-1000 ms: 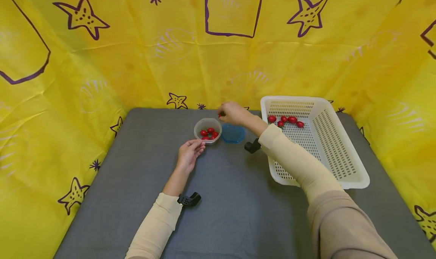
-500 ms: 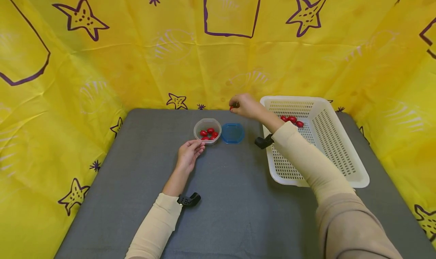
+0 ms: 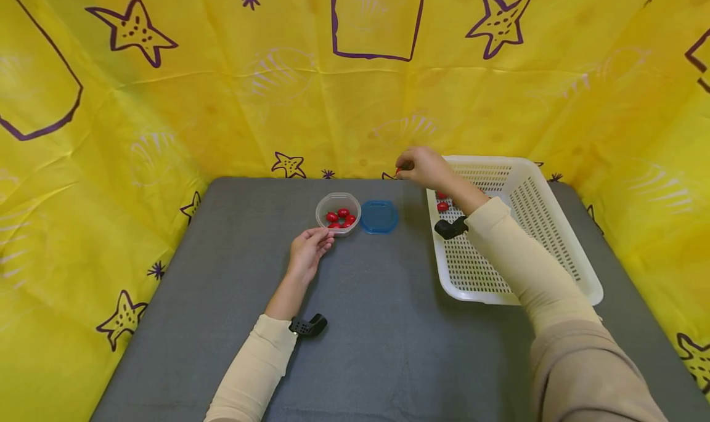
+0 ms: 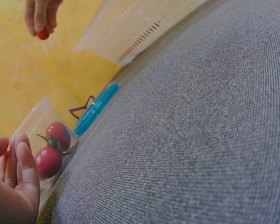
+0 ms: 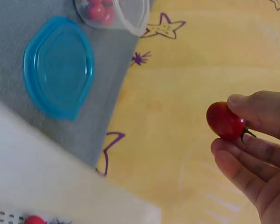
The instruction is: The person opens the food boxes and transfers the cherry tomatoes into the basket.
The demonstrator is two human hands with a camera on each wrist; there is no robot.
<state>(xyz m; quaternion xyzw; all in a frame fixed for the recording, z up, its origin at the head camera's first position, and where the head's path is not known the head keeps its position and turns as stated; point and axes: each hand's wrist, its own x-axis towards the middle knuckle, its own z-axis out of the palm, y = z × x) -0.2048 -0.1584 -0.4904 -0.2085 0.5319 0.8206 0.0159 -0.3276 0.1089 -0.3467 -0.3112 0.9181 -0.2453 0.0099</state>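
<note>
A small clear plastic container (image 3: 318,207) stands near the back of the table, with several cherry tomatoes (image 3: 343,213) inside. Its near rim is pinched between the thumb and fingers of my left hand (image 3: 307,252). In the right wrist view, one red cherry tomato (image 5: 223,122) with a green stem is held between the thumb and fingertips of my right hand (image 3: 428,168). That hand is in the air by the back left corner of the white basket (image 3: 448,286). More tomatoes (image 3: 442,206) lie in the basket, partly hidden by my right arm.
A blue lid (image 3: 379,217) lies flat on the grey table (image 3: 377,323), just right of the container. Behind and at the sides hangs a yellow patterned cloth (image 3: 222,120). The basket takes up the table's right side.
My right hand has moved right, from above the lid to the basket's back left corner, keeping the cherry tomato in its fingers. My left hand and the container have stayed in place.
</note>
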